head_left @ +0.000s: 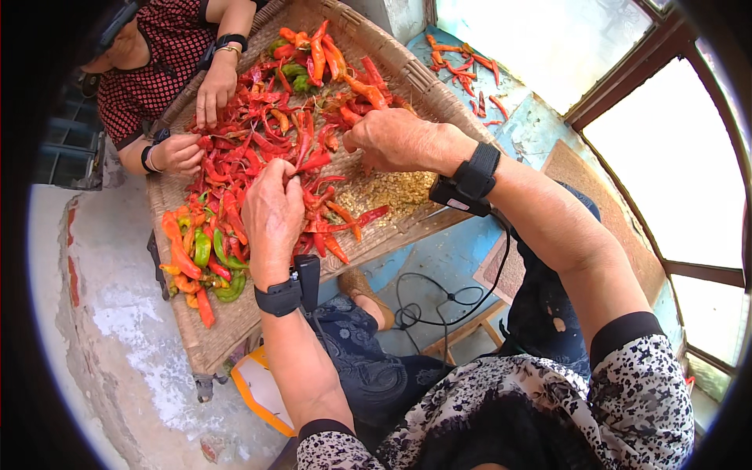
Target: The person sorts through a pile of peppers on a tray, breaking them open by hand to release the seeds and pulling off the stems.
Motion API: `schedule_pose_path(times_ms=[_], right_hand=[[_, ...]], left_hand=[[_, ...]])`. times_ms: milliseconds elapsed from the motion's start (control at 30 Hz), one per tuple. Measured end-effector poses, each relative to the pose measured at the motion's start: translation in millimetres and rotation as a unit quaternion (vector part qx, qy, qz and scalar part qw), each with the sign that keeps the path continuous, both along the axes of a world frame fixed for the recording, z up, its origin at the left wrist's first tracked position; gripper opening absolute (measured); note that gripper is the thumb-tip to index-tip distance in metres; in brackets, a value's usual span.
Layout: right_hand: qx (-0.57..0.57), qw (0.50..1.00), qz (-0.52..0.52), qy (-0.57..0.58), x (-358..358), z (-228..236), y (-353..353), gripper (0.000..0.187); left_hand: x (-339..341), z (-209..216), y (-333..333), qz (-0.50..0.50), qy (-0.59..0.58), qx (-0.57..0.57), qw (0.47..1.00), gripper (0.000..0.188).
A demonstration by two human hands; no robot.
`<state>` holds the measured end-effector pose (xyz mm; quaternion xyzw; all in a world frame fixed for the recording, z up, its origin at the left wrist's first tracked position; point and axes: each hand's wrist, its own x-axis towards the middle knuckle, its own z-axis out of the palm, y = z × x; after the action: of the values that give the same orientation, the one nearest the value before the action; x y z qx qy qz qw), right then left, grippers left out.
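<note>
My left hand [272, 205] is closed over the middle of a woven tray [205, 333], pinching a red chili pepper [315, 162] whose tip points right. Under and around it spreads a heap of split red chili peppers [254, 149]. Farther right, my right hand [398, 141] has its fingers curled down over the tray; whatever they hold is hidden behind the knuckles. Below that hand lies a patch of pale yellow seeds [395, 192]. Whole orange and green peppers [202, 247] sit at the tray's near left, and more orange peppers [317, 51] at its far end.
Across the tray, another person's hands [215, 95] work in the heap. A few peppers [470, 72] lie on a blue surface beyond the tray's right rim, near the windows. Black cable [439, 301] coils on the floor by my legs. A rough wall [117, 313] stands left.
</note>
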<state>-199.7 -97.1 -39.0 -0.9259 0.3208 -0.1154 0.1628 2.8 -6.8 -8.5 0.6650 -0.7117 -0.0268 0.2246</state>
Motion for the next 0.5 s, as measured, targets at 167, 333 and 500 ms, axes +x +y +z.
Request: schedule_pose_path(times_ms=[167, 333, 500], right_hand=[[-0.050, 0.997, -0.002, -0.052, 9, -11, 7, 0.020], [0.116, 0.948, -0.009, -0.296, 21, -6, 1, 0.036], [0.425, 0.857, 0.000, -0.292, 21, 16, 5, 0.030]], left_hand=[[18, 5, 1, 0.061, 0.109, 0.005, 0.992, 0.014], [10, 4, 0, -0.016, 0.325, 0.065, 0.943, 0.016], [7, 2, -1, -0.040, 0.303, 0.086, 0.948, 0.016]])
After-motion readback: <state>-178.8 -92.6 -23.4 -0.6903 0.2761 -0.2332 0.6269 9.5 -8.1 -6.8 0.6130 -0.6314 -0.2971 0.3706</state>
